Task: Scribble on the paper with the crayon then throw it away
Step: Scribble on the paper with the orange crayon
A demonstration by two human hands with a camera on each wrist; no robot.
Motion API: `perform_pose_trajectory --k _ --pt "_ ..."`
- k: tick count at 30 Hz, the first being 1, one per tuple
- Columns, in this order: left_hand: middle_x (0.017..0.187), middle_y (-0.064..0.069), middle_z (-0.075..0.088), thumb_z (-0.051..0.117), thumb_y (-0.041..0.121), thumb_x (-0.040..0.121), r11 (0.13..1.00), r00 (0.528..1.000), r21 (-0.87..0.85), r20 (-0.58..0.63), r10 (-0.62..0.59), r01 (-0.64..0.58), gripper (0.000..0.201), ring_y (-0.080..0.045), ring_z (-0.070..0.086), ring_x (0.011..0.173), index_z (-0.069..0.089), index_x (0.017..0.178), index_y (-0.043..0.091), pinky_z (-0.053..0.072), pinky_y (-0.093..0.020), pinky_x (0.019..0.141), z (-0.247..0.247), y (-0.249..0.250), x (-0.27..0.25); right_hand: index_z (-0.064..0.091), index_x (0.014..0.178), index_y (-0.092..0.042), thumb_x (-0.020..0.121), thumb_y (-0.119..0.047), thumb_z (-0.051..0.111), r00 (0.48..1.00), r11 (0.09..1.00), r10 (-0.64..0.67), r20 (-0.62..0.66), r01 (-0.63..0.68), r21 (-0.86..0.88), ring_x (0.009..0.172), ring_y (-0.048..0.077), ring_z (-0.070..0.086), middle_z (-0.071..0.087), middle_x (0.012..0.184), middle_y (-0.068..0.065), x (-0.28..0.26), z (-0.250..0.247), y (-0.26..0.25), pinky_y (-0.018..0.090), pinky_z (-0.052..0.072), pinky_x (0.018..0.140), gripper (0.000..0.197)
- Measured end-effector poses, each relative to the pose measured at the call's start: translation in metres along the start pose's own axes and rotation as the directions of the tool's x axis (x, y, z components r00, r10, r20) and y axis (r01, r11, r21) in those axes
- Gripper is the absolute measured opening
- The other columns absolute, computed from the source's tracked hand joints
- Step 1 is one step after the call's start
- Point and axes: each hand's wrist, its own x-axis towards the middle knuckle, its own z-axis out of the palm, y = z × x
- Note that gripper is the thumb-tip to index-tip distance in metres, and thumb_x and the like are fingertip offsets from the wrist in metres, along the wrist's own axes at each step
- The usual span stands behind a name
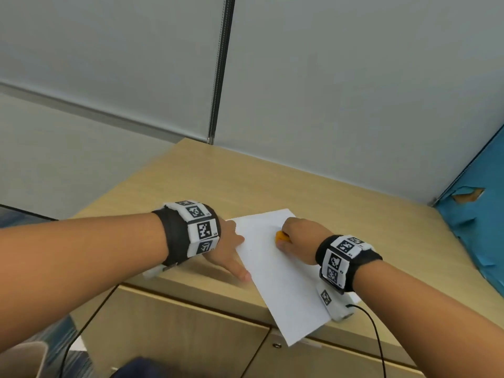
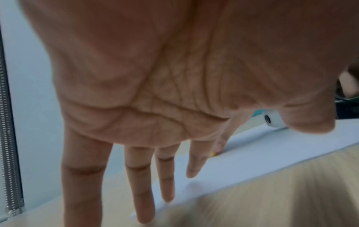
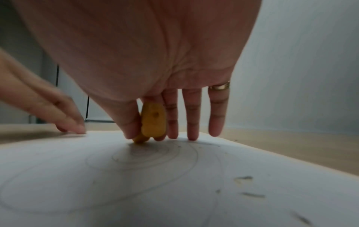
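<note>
A white sheet of paper (image 1: 275, 271) lies askew on the wooden cabinet top (image 1: 207, 184), its near corner hanging over the front edge. My right hand (image 1: 297, 236) pinches a chunky orange crayon (image 1: 281, 236) between thumb and fingers, its tip pressed to the paper (image 3: 174, 176). In the right wrist view the crayon (image 3: 152, 122) stands upright, and faint curved lines mark the sheet. My left hand (image 1: 230, 246) lies flat with straight fingers (image 2: 139, 192) at the paper's left edge, thumb on the edge.
The cabinet stands in a corner of grey walls (image 1: 354, 91). A torn blue panel (image 1: 474, 222) borders the top on the right. Cabinet doors (image 1: 177, 336) lie below the front edge, and black cables (image 1: 376, 334) trail from my wrists.
</note>
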Motion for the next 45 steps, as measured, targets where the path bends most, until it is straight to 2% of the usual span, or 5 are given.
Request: perform_pose_trajectory --k 4,10,17,39,45 --pt "0.154 -0.009 0.039 0.045 0.088 0.079 0.999 0.998 0.035 -0.066 0.016 -0.014 0.106 -0.033 0.044 0.136 0.024 0.159 0.022 0.038 -0.041 0.104 -0.017 -0.018 0.008 0.049 0.083 -0.017 0.101 -0.041 0.042 0.995 0.995 -0.102 -0.003 0.102 0.023 0.085 0.027 0.056 0.056 0.096 0.003 0.004 -0.006 -0.002 0.04 0.049 0.078 0.031" --pt "0.167 -0.001 -0.024 0.056 0.086 0.074 0.997 0.997 -0.064 -0.063 0.045 -0.049 0.121 -0.037 -0.013 0.154 -0.016 0.158 0.037 -0.002 -0.055 0.123 -0.02 -0.034 0.048 0.048 0.084 -0.02 0.104 -0.045 0.045 0.969 0.967 -0.246 0.023 0.244 0.068 0.076 0.021 0.05 0.049 0.08 -0.005 0.005 -0.017 -0.019 0.036 0.039 0.07 0.032" --pt "0.161 0.001 -0.038 0.057 0.096 0.057 0.999 0.999 -0.023 0.013 0.039 -0.039 0.133 -0.041 -0.025 0.15 -0.029 0.147 0.051 -0.003 -0.067 0.117 -0.003 -0.028 0.075 0.058 0.088 -0.021 0.102 -0.044 0.053 0.904 0.921 -0.386 0.183 0.368 0.124 0.065 0.005 0.045 0.049 0.073 -0.011 0.014 -0.023 -0.043 0.027 0.034 0.061 0.027" --pt "0.161 0.005 -0.037 0.06 0.098 0.05 0.999 0.999 -0.04 -0.004 0.032 -0.032 0.139 -0.037 -0.025 0.151 -0.027 0.148 0.051 -0.001 -0.067 0.118 -0.001 -0.032 0.085 0.055 0.065 -0.023 0.091 -0.05 0.06 0.945 0.952 -0.282 0.167 0.254 0.172 0.066 0.017 0.055 0.057 0.066 -0.003 0.043 -0.019 -0.043 0.037 0.05 0.069 0.038" --pt "0.164 0.001 -0.032 0.062 0.098 0.044 0.996 1.0 -0.085 -0.02 0.02 -0.022 0.145 -0.04 -0.025 0.15 -0.034 0.143 0.052 -0.002 -0.069 0.118 -0.001 -0.03 0.082 0.057 0.073 -0.018 0.093 -0.048 0.05 0.998 0.997 0.038 0.047 -0.041 0.067 0.076 0.027 0.062 0.06 0.076 0.002 0.061 -0.03 -0.02 0.031 0.043 0.06 0.036"
